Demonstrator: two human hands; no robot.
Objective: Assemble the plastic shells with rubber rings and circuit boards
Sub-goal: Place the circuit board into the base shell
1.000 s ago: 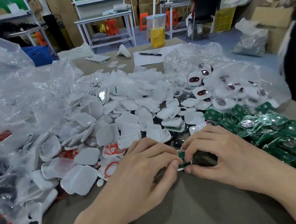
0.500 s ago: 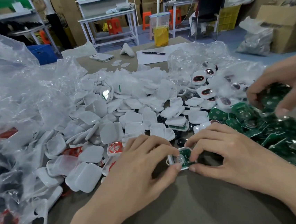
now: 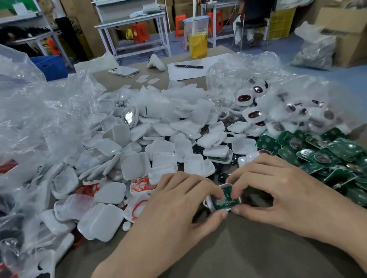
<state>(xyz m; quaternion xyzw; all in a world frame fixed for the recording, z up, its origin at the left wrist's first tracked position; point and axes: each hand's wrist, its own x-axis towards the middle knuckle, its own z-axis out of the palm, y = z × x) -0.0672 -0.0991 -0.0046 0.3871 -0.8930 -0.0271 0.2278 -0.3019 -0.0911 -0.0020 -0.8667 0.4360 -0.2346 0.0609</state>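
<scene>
The brown table [image 3: 245, 256] takes up most of the view. Its near part is bare in front of the wrists. A crumpled clear bag [image 3: 18, 105] heaps up on the left and runs off the left edge; what lies under its folds is hard to make out. A shell pile [image 3: 134, 148], all white, spreads across the middle. A board pile [image 3: 337, 160], all green, lies to the right and is cut off by the right edge. Both piles come close up to the hands, so open room lies only toward the person.

The left hand [image 3: 180, 206] and right hand [image 3: 284, 192] meet near the table's middle with fingers curled. Each pinches the same held shell [image 3: 208, 203], thumb at its near edge and fingertips on top. I cannot tell whether it rests on the tabletop or hangs just above it. A green circuit board [image 3: 228, 203] lies in it, partly covered by the fingertips. Red rubber rings [image 3: 141, 184] lie in upturned shells just left of the left hand.
</scene>
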